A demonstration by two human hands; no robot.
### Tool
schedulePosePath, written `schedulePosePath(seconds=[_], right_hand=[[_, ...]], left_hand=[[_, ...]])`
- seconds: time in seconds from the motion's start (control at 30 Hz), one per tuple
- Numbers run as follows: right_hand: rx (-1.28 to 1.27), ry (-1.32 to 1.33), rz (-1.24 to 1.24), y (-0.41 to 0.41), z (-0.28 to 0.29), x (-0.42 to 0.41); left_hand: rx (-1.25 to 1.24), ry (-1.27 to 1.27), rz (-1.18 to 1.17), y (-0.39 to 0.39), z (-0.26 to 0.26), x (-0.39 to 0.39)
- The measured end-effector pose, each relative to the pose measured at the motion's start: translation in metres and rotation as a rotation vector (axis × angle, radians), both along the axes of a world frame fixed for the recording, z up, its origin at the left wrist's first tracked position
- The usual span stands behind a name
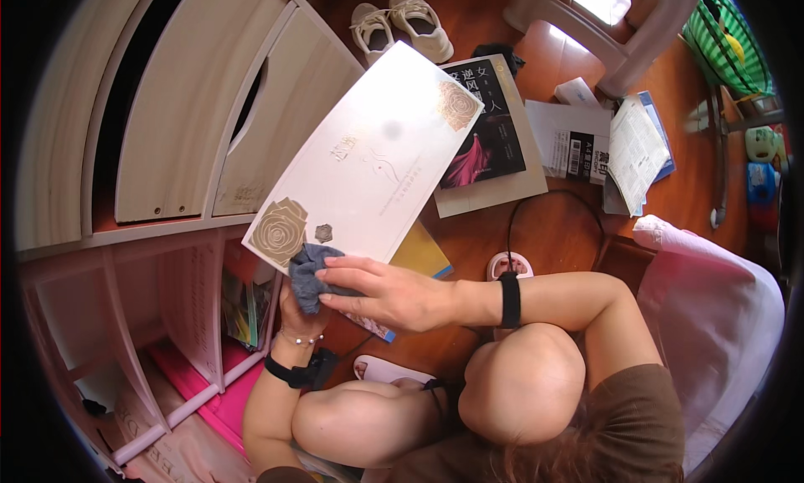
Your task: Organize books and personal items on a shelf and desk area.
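Observation:
A white flat box (367,169) with gold rose prints and embossed writing is held up at a slant in front of me. My left hand (303,310) grips its lower corner, the fingers partly hidden behind the box and a cloth. In my right hand (392,291) is a crumpled grey-blue cloth (311,275), pressed to the box's lower edge beside the large rose print. A yellow flat item (421,250) and part of a printed item (370,326) with a blue edge show on the floor below the box.
Wooden cabinet drawers (182,106) stand at left above a pink shelf rack (195,401) holding books. On the wooden floor lie a dark-covered book (493,131), a paper packet (568,140), papers (637,153) and sneakers (421,27). A plastic stool (619,56) and pink chair (710,319) flank the right.

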State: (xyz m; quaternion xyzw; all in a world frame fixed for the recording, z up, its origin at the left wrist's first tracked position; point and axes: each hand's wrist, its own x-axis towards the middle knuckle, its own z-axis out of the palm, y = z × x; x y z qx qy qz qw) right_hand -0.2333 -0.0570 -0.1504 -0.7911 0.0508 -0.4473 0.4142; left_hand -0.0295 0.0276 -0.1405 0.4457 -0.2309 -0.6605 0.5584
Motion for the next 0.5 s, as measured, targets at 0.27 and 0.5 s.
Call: schedulePosePath(seconds=[0.27,0.5], right_hand=[[-0.171,0.168,-0.376,-0.050,-0.021,-0.044],[0.100,0.256,-0.757,-0.117,-0.041,-0.073]], left_hand=[[0.082,-0.008,0.043,-0.002,0.017,-0.006],[0.066,-0.025,-0.027,-0.012,0.022,-0.019]])
